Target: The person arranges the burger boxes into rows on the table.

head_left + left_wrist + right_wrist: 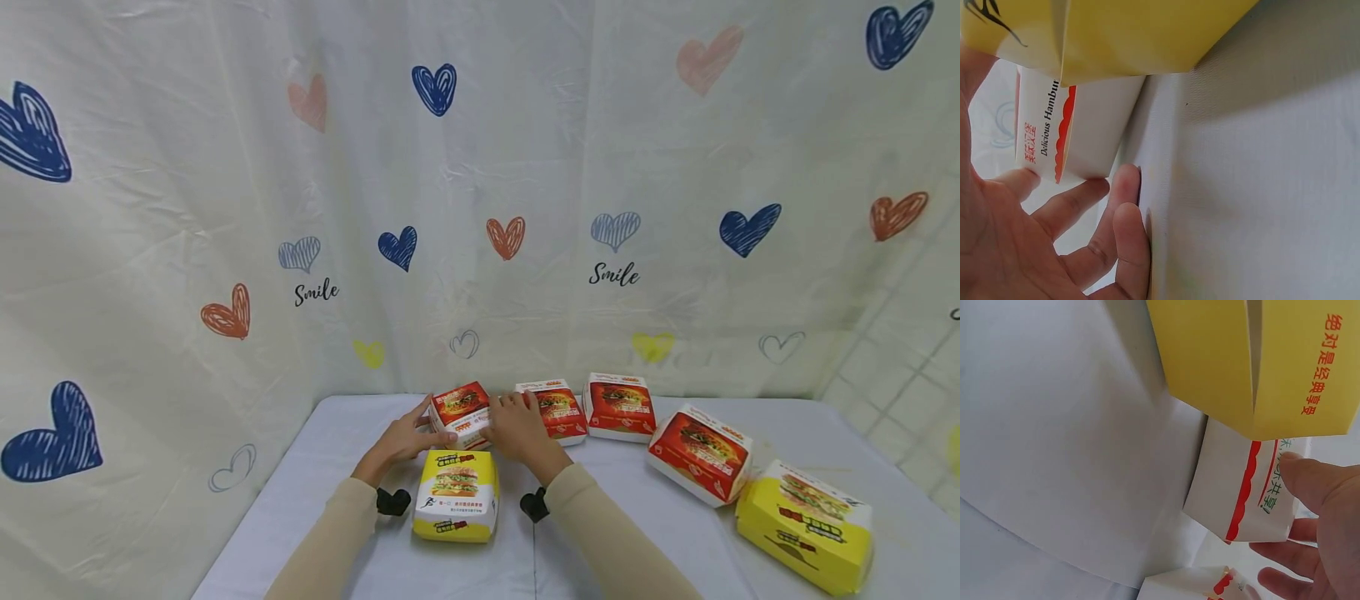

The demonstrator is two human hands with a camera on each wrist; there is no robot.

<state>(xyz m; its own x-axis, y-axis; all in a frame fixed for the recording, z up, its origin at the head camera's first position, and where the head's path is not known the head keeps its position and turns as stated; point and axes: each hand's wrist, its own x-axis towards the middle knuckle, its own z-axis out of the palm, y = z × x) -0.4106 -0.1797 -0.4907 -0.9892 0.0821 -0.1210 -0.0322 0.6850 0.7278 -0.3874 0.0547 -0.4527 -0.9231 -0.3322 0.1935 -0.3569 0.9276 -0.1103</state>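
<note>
1. The red-and-white burger box (459, 403) sits near the far edge of the white-covered table (330, 508), between the two hands and just beyond a yellow burger box (455, 498).
2. Its top is red with a burger picture; a white panel with red print faces the person. It looks closed and is turned slightly askew.
3. The side walls are white and edged with a red scalloped line. The left one carries black "Delicious Hambur…" lettering and red characters; the right one has green characters beside a thin red line.
4. The left hand (408, 437) holds its left end, thumb at the near corner and fingertips against the white side.
5. The right hand (521, 427) grips its right end, thumb pressed on the printed side wall, fingers bent around towards the far side.
6. I cannot tell whether its base rests fully on the cloth.
7. The yellow box has a white-and-yellow top with a burger picture.
8. To the right lie three more red boxes (619, 407), then a second yellow box (806, 527) at the near right.
9. A pale curtain (540, 325) printed with hearts hangs behind.
</note>
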